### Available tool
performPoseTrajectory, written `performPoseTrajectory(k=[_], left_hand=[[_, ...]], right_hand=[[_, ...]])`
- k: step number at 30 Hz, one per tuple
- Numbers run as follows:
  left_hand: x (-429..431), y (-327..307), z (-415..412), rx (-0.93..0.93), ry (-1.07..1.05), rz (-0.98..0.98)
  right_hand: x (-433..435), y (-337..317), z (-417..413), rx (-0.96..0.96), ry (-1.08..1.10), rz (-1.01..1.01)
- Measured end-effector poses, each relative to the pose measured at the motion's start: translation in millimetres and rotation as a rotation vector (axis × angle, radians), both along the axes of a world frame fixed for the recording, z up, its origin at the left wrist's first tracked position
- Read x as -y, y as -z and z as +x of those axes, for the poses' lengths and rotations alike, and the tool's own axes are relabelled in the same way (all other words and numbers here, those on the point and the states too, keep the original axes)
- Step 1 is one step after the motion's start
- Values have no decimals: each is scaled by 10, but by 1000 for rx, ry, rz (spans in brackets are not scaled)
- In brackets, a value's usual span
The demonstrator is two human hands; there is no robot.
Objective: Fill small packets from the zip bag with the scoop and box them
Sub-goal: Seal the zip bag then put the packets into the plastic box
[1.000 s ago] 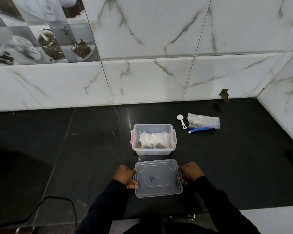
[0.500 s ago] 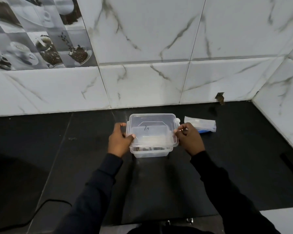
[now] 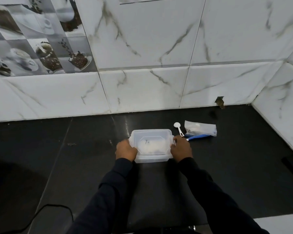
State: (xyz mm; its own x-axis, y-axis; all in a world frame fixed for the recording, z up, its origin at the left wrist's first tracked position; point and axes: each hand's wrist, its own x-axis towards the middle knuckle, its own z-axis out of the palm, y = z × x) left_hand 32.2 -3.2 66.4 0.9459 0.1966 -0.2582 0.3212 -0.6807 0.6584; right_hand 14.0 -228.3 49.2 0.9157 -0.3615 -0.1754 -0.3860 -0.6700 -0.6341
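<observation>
Head view looks down on a black counter [image 3: 74, 157] where a clear plastic box [image 3: 150, 160] sits with its lid [image 3: 156, 138] on top, near the marble-tiled wall [image 3: 142, 92]. The person's left hand [image 3: 126, 150] grips the box's left side, fingers curled over the lid's edge. The right hand [image 3: 181, 149] grips the right side the same way, by the side clip. Pale packets [image 3: 150, 146] show blurrily through the lid, inside the box. Just right of the box lies the white scoop [image 3: 178, 128] and, beside it, the zip bag [image 3: 200, 130] with its blue strip, both flat on the counter. A black cable [image 3: 54, 206] loops at the lower left.
</observation>
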Motion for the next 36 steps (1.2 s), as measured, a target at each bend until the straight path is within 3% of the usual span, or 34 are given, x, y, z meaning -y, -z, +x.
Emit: performPoseTrajectory(k=[13, 21, 27, 30, 33, 36], left_hand=[[-221, 253, 212, -184, -117, -260], [-267, 280, 281, -385, -198, -541], [-367, 243, 270, -534, -215, -692], [-387, 178, 223, -546, -253, -786], [-411, 172, 244, -413, -218, -690], [-323, 144, 260, -177, -106, -312]], right_hand=[[110, -52, 175, -76, 25, 208], [148, -50, 290, -177, 102, 309], [208, -69, 287, -325, 141, 557], [230, -90, 200, -521, 292, 887], [289, -160, 188, -440, 308, 908], [272, -161, 238, -203, 249, 579]])
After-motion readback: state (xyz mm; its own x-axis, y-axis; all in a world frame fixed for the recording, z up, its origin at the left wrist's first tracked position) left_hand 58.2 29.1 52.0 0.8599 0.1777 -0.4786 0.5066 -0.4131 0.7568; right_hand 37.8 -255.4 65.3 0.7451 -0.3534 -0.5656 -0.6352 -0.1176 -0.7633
